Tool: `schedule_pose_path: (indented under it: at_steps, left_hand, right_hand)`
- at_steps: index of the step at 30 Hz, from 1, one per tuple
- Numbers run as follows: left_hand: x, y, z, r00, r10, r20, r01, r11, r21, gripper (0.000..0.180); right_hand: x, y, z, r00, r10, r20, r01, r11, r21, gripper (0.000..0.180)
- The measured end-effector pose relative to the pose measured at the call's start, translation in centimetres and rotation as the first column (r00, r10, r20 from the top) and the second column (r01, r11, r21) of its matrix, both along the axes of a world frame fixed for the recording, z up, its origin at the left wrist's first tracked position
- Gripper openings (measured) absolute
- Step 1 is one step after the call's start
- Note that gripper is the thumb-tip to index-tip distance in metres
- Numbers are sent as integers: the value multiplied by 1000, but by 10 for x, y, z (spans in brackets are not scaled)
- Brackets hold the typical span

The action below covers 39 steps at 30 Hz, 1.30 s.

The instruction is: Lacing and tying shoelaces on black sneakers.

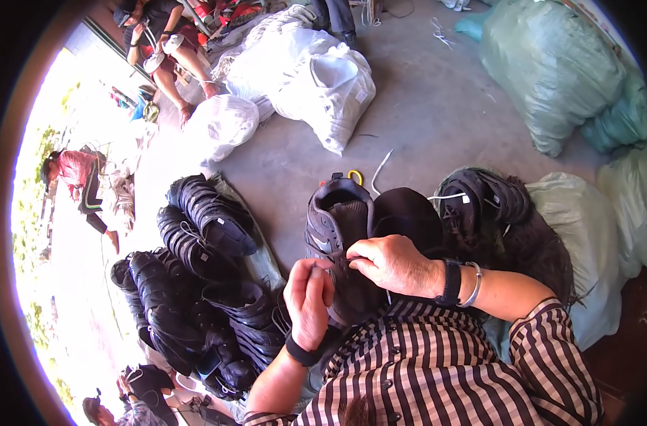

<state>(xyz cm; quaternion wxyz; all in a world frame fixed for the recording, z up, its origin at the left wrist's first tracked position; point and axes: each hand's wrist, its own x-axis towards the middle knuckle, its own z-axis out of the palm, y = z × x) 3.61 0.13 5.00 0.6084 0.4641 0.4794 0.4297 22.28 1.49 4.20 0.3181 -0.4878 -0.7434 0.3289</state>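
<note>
A dark sneaker point(322, 226) with a grey side mark stands in front of my body, its heel opening pointing away from me. Over its laced front, my left hand point(309, 302) and my right hand point(394, 264) come close together. Each pinches a dark shoelace point(341, 260) between thumb and fingertips. The toe point(352, 302) of the sneaker reaches toward my striped shirt. Right beside the shoe is a dark rounded shape point(406, 213) that I cannot make out for certain. A yellow loop point(355, 176) shows just behind the heel.
Rows of stacked black shoes point(178, 305) lie to my left. More dark shoes point(472, 199) and pale green sacks point(575, 206) are on my right. White sacks point(309, 78) and a large green sack point(551, 67) stand farther off. A seated person point(160, 35) handles shoes at the far left.
</note>
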Motion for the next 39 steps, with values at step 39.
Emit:
schedule_pose_path:
  at_steps: [39]
  left_hand:
    - [9, -11, -41, 992, 68, 110, -65, 997, -31, 19]
  right_hand:
    - [-7, -2, -12, 996, -30, 89, 25, 998, 57, 16]
